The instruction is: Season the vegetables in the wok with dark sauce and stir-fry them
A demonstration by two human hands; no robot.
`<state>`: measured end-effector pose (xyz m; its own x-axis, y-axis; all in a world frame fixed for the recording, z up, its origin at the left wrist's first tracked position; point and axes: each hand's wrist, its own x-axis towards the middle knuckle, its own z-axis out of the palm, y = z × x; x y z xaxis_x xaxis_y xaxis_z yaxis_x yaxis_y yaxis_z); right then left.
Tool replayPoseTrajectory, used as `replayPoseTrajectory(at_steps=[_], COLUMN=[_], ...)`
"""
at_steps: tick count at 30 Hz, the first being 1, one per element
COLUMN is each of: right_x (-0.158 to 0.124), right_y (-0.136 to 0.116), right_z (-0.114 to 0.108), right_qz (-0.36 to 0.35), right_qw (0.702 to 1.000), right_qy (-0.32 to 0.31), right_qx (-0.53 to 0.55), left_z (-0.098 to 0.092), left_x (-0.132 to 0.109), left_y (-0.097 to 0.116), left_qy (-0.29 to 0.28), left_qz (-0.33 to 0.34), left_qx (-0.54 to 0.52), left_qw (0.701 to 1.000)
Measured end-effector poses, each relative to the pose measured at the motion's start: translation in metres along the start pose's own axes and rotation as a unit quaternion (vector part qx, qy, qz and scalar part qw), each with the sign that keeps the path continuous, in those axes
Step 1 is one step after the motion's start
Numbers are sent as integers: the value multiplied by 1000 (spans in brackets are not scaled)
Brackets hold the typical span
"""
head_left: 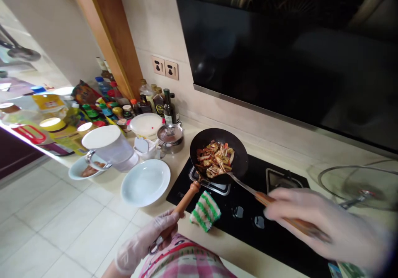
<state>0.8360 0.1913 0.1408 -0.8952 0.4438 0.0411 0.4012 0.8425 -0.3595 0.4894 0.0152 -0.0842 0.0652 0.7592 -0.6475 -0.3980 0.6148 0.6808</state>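
My left hand (155,234), in a clear glove, is wrapped round the wooden handle of a black wok (238,155) on the hob. Reddish-brown food pieces (216,157) lie in the wok. In my right hand (307,215), also gloved and blurred by motion, is the wooden handle of a metal spatula (244,182); its tip reaches into the food at the wok's near right side. A green and white striped cloth (205,211) lies just below the wok, on the hob's front edge. Left of the wok stands a white plate (146,182) with nothing on it.
A glass lid (357,184) rests at the right of the black hob (230,228). On the left are a pitcher (108,145), a bowl with meat (76,170), a small lidded pot (170,139) and many bottles (168,110). The dark range hood (280,70) hangs above.
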Motion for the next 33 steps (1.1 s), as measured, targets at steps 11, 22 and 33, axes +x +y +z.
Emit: replayPoseTrajectory(at_steps=[11, 22, 33], right_x=[61, 88, 48], right_y=[40, 133, 53], right_z=[-17, 125, 90], right_qz=[314, 313, 268], right_qw=[905, 735, 786], right_qy=[252, 410, 422], right_qx=[134, 440, 364], left_z=[3, 1, -10], left_x=[-4, -6, 0], left_y=[7, 17, 10], left_qy=[-10, -5, -19], left_qz=[1, -13, -11], left_qx=[8, -14, -12], left_qw=[1000, 1000, 1000])
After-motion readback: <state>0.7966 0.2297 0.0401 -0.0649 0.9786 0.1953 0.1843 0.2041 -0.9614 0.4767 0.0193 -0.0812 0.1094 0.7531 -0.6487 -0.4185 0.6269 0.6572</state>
